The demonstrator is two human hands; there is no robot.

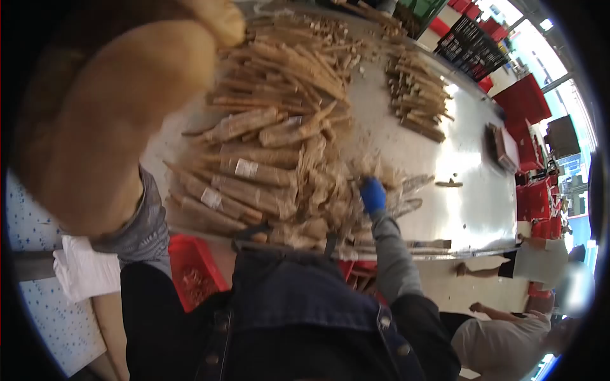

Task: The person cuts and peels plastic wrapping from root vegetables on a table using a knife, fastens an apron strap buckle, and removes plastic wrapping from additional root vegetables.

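Observation:
My left hand (159, 57) is raised close to the camera at the upper left, large and blurred. Its fingers are too smeared to read. In a blue glove, my right hand (373, 195) rests among crumpled clear plastic bags (318, 184) on the metal table. That hand looks closed, but its fingertips and anything in them are hidden. Left of it lie long brown root-like pieces in clear plastic bags (254, 171), some with white labels (246, 167). Beyond them is a heap of loose brown root-like pieces (279, 70).
Another stack of brown pieces (419, 95) lies across the metal table (470, 216). A red bin (194, 270) stands below the near edge. Red crates (524, 101) and a black crate (470, 47) are beyond the table. Two people (508, 343) are at the lower right.

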